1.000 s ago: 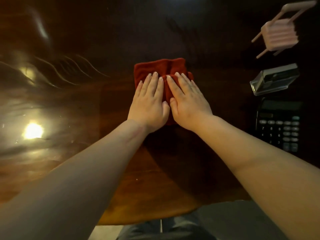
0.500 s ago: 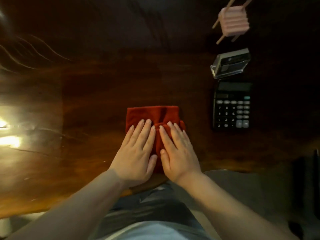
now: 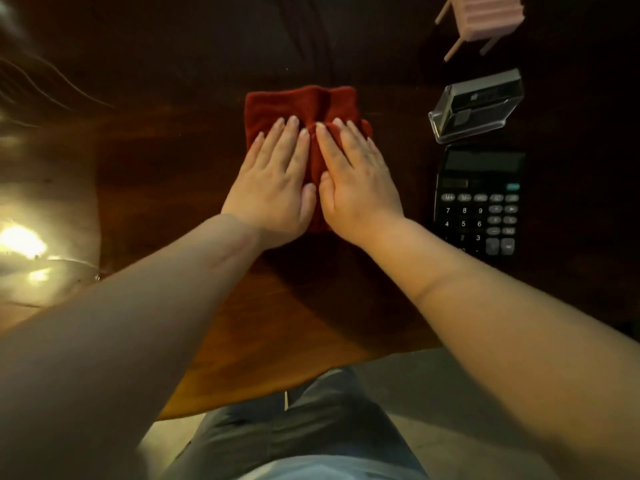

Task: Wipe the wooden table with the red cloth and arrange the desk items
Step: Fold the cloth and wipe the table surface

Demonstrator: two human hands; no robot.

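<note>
A folded red cloth [image 3: 301, 103] lies on the dark wooden table [image 3: 166, 157], a little beyond the table's middle. My left hand [image 3: 275, 183] and my right hand [image 3: 356, 181] rest flat on its near half, side by side, palms down, fingers together and pointing away from me. Only the cloth's far edge and a strip between my thumbs show. To the right lie a black calculator [image 3: 479, 202], a clear plastic card holder [image 3: 476, 107] with dark cards, and a small pink chair-shaped holder [image 3: 485, 20] at the top edge.
Bright lamp glare [image 3: 20, 237] reflects off the table's left side. The table's curved near edge [image 3: 277, 386] runs above my lap.
Both hands have pushed the cloth away from me, from near the table's front edge back toward its middle. The desk items on the right have kept their places on the table.
</note>
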